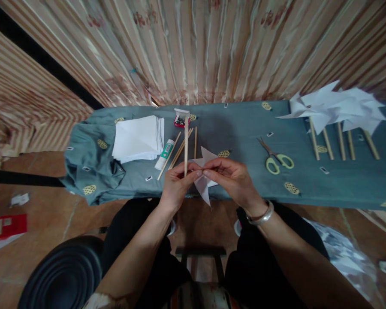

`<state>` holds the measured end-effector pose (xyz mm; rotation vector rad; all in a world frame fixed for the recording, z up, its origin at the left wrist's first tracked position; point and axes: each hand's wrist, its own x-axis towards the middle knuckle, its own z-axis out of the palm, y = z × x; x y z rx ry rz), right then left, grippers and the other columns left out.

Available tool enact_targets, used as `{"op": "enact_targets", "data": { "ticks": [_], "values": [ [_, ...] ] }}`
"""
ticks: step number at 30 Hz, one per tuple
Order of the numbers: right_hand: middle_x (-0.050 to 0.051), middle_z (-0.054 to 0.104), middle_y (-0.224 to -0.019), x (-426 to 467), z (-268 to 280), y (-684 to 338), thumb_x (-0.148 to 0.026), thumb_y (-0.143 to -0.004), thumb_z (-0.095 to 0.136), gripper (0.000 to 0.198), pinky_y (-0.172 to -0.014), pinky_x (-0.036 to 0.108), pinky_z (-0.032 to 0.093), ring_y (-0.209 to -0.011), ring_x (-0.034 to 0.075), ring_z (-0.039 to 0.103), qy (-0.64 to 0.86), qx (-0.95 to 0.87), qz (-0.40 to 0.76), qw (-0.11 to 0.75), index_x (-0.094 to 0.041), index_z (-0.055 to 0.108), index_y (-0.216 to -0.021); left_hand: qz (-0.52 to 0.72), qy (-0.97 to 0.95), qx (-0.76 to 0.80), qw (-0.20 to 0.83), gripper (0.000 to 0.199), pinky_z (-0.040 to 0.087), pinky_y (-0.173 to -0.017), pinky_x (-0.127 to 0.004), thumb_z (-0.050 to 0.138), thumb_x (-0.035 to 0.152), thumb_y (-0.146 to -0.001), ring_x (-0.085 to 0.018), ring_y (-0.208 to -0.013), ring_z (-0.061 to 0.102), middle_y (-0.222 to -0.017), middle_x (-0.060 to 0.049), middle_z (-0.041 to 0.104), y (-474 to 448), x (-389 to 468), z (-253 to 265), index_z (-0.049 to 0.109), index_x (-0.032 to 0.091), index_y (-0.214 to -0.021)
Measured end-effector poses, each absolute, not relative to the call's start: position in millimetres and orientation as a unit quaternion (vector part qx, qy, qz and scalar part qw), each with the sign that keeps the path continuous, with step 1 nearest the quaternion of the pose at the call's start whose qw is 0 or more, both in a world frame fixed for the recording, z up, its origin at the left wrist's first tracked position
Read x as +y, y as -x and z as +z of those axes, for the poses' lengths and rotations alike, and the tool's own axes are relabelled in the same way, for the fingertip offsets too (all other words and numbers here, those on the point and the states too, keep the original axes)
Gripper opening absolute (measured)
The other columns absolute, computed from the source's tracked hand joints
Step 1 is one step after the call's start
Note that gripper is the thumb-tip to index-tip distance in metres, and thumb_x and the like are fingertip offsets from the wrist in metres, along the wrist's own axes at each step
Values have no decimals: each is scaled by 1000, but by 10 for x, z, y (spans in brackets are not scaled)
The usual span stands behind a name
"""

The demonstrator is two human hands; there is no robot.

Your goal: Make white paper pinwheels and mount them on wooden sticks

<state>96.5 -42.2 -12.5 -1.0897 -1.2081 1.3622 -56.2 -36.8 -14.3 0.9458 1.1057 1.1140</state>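
At the table's (244,128) near edge, a white pinwheel (202,187) is held between the two hands. Its hub is pinched by the thumb and fingers of the right hand (233,177); a stick (186,148) is gripped upright in the left hand (176,183), whose fingertips are met by the right's at the paper. The pinwheel should be handled as light, thin and easily creased; it is best taken at the hub, with the pointed blades left unsqueezed. The stick looks stiff and can be clasped more firmly. Beyond the hands, scissors (273,159), a glue stick (165,154) and loose sticks (180,149) are laid out. Farther back, a paper stack (138,138), a small box (182,120) and other pinwheels (334,107) are seen.
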Motion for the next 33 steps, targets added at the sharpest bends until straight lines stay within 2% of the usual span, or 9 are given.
{"op": "enact_targets", "data": {
  "ticks": [9, 12, 14, 16, 21, 24, 26, 33],
  "values": [
    [1, 67, -74, -299, -227, -987, -41, -73, 70, 22, -67, 28, 50, -69, 14, 61, 487, -508, 518, 486, -20, 64, -77, 505, -312, 468, 655, 28, 12, -42, -21, 81, 35, -60, -2, -40, 26, -48, 6, 47, 558, -319, -158, 74, 15, -79],
    [1, 65, -68, -232, -317, -1013, -42, -71, 70, 24, -59, 27, 48, -63, 14, 59, 516, -516, 493, 473, -20, 63, -75, 537, -276, 466, 647, 30, 12, -40, -20, 81, 34, -58, -1, -39, 26, -54, 4, 54, 622, -223, -196, 73, 13, -78],
    [1, 66, -69, -192, -365, -1000, -42, -73, 68, 22, -59, 27, 47, -63, 15, 59, 534, -541, 461, 459, -20, 63, -75, 559, -265, 462, 636, 32, 11, -40, -20, 81, 34, -57, 0, -38, 27, -64, 1, 63, 706, -141, -232, 72, 13, -79],
    [1, 67, -72, -142, -379, -947, -38, -76, 64, 19, -63, 29, 48, -66, 16, 60, 546, -576, 425, 434, -20, 63, -78, 578, -255, 459, 625, 33, 11, -40, -20, 81, 34, -57, 1, -38, 27, -72, -2, 67, 812, -64, -275, 72, 13, -79],
    [2, 71, -79, 164, -273, -673, -25, -80, 57, 9, -69, 29, 48, -74, 17, 66, 545, -691, 349, 322, -19, 64, -82, 598, -227, 461, 616, 33, 12, -39, -21, 80, 34, -57, 1, -37, 25, -71, 0, 65, 1038, 35, -353, 71, 12, -80],
    [2, 72, -80, 492, -229, -498, -16, -81, 55, 11, -70, 27, 47, -75, 16, 66, 547, -757, 256, 250, -19, 65, -83, 602, -226, 449, 620, 31, 13, -38, -21, 78, 33, -60, 1, -37, 25, -72, 1, 65, 1115, 54, -348, 70, 12, -82],
    [3, 72, -82, 718, -248, -404, -14, -80, 56, 12, -69, 26, 46, -75, 16, 66, 566, -773, 195, 208, -19, 66, -84, 607, -218, 447, 620, 30, 13, -37, -21, 77, 32, -60, 1, -36, 25, -72, 1, 65, 1151, 68, -340, 70, 13, -81],
    [8, 74, -90, 1136, -373, -244, -19, -86, 51, 20, -73, 29, 46, -81, 21, 67, 591, -781, 114, 167, -18, 70, -95, 607, -214, 445, 622, 29, 14, -37, -20, 77, 31, -60, 1, -36, 27, -76, -1, 67, 1228, 100, -352, 71, 12, -81]
  ]
}}
